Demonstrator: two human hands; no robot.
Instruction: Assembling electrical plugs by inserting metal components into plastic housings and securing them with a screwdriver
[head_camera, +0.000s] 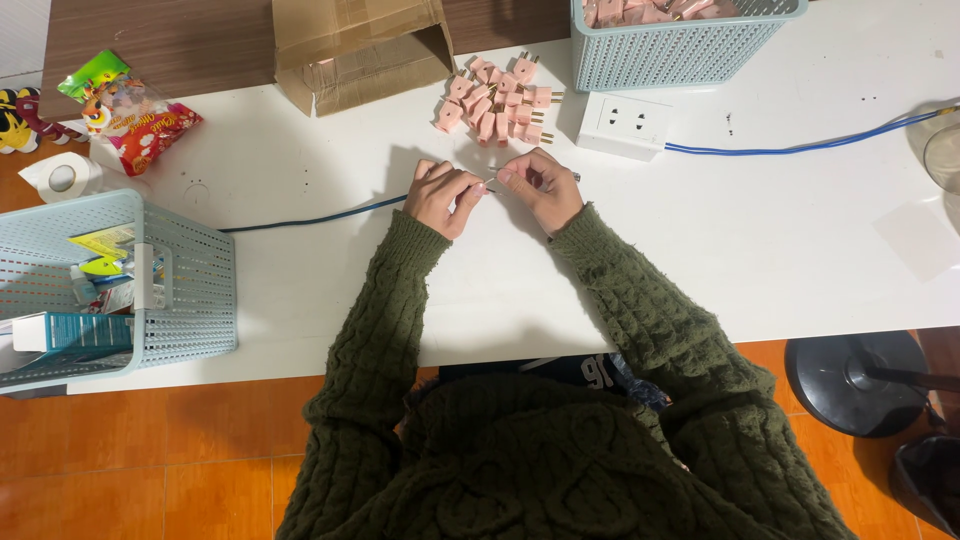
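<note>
Both hands meet over the white table (760, 250). The left hand (441, 197) and right hand (543, 187) pinch a thin pin (490, 182) between their fingertips. Pink plugs (495, 100) lie just behind them.

I see my left hand (441, 196) and right hand (545, 186) close together, fingers pinched toward each other, both forearms stretched forward.

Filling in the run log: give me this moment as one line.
left hand: pinching blue cable end | right hand: pinching same spot | pink plugs: piled behind | white socket: beside pile
</note>
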